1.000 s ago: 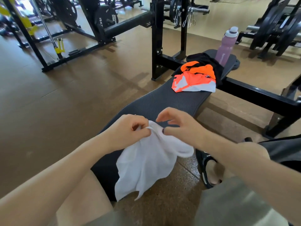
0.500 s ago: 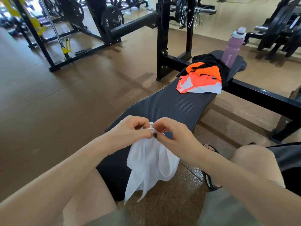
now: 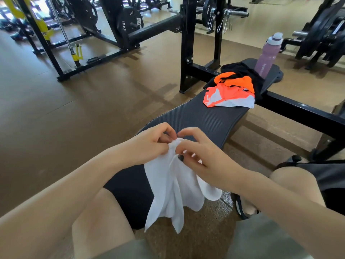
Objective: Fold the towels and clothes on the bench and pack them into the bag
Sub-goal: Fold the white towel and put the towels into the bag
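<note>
A white towel hangs in front of me over the near end of the black bench. My left hand pinches its top edge, and my right hand pinches the same bunched edge right beside it. The cloth droops in loose folds below both hands. Farther along the bench lies an orange and white garment on top of a black garment. No bag is in view.
A purple water bottle stands at the bench's far end. A black rack upright rises left of the bench, with weight machines behind. My knees flank the bench, and a sandalled foot rests on the brown floor.
My hands came together at the towel's top edge, bringing its corners together. The towel now hangs narrower and bunched instead of spread out.
</note>
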### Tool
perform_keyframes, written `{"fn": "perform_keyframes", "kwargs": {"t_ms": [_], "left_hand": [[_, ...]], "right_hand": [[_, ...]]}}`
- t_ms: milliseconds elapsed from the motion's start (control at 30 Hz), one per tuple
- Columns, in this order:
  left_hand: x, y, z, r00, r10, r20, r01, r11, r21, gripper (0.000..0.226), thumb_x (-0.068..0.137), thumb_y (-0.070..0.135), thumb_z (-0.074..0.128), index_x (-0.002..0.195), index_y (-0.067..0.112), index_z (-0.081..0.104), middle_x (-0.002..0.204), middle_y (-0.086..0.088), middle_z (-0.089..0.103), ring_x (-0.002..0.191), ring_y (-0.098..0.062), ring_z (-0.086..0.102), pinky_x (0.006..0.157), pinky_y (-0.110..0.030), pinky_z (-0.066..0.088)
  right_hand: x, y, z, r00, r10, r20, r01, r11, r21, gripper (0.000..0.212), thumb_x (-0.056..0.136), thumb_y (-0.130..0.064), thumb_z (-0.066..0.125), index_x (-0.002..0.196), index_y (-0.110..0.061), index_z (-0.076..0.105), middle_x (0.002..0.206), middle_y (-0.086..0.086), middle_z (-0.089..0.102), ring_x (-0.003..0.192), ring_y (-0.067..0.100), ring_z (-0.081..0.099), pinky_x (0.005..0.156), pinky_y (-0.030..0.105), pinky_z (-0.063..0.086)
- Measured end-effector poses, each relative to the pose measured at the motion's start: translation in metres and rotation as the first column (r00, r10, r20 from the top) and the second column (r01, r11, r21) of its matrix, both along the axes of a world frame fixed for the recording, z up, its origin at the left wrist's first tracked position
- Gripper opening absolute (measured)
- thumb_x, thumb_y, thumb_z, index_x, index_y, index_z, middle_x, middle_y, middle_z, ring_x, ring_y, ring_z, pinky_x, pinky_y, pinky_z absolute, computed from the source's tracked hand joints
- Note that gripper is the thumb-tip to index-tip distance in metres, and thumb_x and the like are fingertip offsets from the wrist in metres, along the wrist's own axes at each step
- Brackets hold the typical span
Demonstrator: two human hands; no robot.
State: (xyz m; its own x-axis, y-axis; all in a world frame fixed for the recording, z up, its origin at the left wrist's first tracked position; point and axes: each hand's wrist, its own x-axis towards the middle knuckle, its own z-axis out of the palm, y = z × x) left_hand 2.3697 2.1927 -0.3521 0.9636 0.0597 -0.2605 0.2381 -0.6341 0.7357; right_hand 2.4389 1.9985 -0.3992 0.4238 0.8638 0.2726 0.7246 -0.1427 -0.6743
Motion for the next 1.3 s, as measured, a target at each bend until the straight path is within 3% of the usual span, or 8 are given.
{"fn": "perform_keyframes", "kwargs": {"t_ms": [100, 200, 333, 500, 767, 1033, 1200, 1300], "left_hand": [[0.003, -0.003, 0.001, 1.000, -0.004, 0.022, 0.004, 1.000, -0.016, 0.028, 0.096, -0.001, 0.048, 0.113, 0.021, 0.054, 0.099, 0.009, 0.077, 0.090, -0.003, 0.067, 0.078, -0.017, 0.050], [0.000, -0.004, 0.000, 0.995, -0.050, 0.092, 0.040, 0.993, 0.111, 0.021, 0.097, 0.007, 0.053, 0.108, 0.025, 0.052, 0.102, 0.010, 0.069, 0.078, -0.007, 0.063, 0.070, -0.018, 0.047], [-0.010, 0.001, -0.002, 0.977, -0.086, 0.197, 0.033, 0.965, 0.260, 0.013, 0.099, 0.018, 0.057, 0.096, 0.025, 0.047, 0.089, 0.003, 0.060, 0.058, -0.005, 0.046, 0.056, -0.019, 0.042], [-0.017, 0.003, 0.002, 0.947, -0.027, 0.321, -0.041, 0.978, 0.204, 0.012, 0.102, 0.012, 0.050, 0.094, 0.021, 0.049, 0.066, -0.002, 0.051, 0.057, -0.008, 0.037, 0.055, -0.022, 0.036], [-0.009, -0.018, 0.003, 0.970, 0.009, 0.244, -0.064, 0.974, 0.217, 0.029, 0.100, 0.007, 0.045, 0.088, 0.024, 0.064, 0.081, 0.008, 0.060, 0.079, -0.008, 0.054, 0.065, -0.020, 0.042], [-0.013, -0.020, -0.002, 0.947, -0.050, 0.318, -0.016, 0.979, 0.202, 0.021, 0.087, 0.035, 0.074, 0.098, 0.024, 0.061, 0.094, 0.008, 0.069, 0.085, -0.014, 0.069, 0.075, -0.035, 0.059], [-0.015, -0.027, -0.007, 0.933, -0.065, 0.355, -0.051, 0.950, 0.308, 0.034, 0.077, 0.040, 0.083, 0.093, 0.026, 0.056, 0.084, 0.012, 0.063, 0.075, -0.009, 0.060, 0.065, -0.015, 0.048], [-0.014, -0.035, -0.008, 0.939, -0.069, 0.338, -0.049, 0.943, 0.330, 0.043, 0.073, 0.046, 0.086, 0.094, 0.025, 0.054, 0.085, 0.017, 0.058, 0.076, -0.009, 0.058, 0.066, -0.014, 0.047]], "right_hand": [[0.004, 0.004, 0.001, 0.968, -0.057, -0.245, 0.054, 0.998, -0.018, 0.022, 0.100, -0.011, 0.051, 0.101, -0.030, 0.062, 0.142, -0.008, 0.046, 0.113, 0.012, 0.058, 0.091, 0.024, 0.048], [0.007, 0.006, -0.002, 0.910, -0.106, -0.400, 0.077, 0.993, -0.087, 0.025, 0.099, -0.009, 0.052, 0.096, -0.030, 0.066, 0.100, -0.010, 0.066, 0.097, 0.018, 0.063, 0.083, 0.039, 0.055], [0.008, 0.002, -0.005, 0.898, -0.223, -0.380, 0.210, 0.975, -0.075, 0.025, 0.100, -0.013, 0.052, 0.090, -0.033, 0.063, 0.085, -0.015, 0.063, 0.078, 0.006, 0.058, 0.067, 0.016, 0.042], [0.014, -0.002, -0.004, 0.910, -0.315, -0.271, 0.298, 0.949, -0.104, 0.020, 0.100, -0.013, 0.053, 0.092, -0.028, 0.063, 0.090, -0.013, 0.060, 0.074, 0.004, 0.054, 0.065, 0.013, 0.040], [-0.007, 0.010, 0.013, 0.937, -0.290, -0.197, 0.310, 0.947, 0.082, 0.024, 0.094, -0.012, 0.061, 0.078, -0.029, 0.055, 0.117, -0.010, 0.057, 0.072, -0.005, 0.056, 0.069, 0.006, 0.040], [-0.004, 0.013, 0.009, 0.838, -0.304, -0.453, 0.349, 0.937, 0.018, 0.010, 0.099, -0.017, 0.059, 0.090, -0.020, 0.063, 0.084, -0.004, 0.065, 0.063, 0.004, 0.055, 0.056, 0.015, 0.044], [-0.005, 0.013, 0.010, 0.824, -0.308, -0.476, 0.359, 0.933, 0.017, 0.015, 0.096, -0.015, 0.059, 0.085, -0.025, 0.061, 0.099, -0.005, 0.070, 0.086, 0.024, 0.068, 0.073, 0.037, 0.060], [-0.006, 0.013, 0.011, 0.818, -0.337, -0.466, 0.384, 0.923, 0.006, 0.019, 0.095, -0.014, 0.058, 0.079, -0.026, 0.056, 0.097, -0.002, 0.071, 0.085, 0.017, 0.066, 0.063, 0.022, 0.052]]}}
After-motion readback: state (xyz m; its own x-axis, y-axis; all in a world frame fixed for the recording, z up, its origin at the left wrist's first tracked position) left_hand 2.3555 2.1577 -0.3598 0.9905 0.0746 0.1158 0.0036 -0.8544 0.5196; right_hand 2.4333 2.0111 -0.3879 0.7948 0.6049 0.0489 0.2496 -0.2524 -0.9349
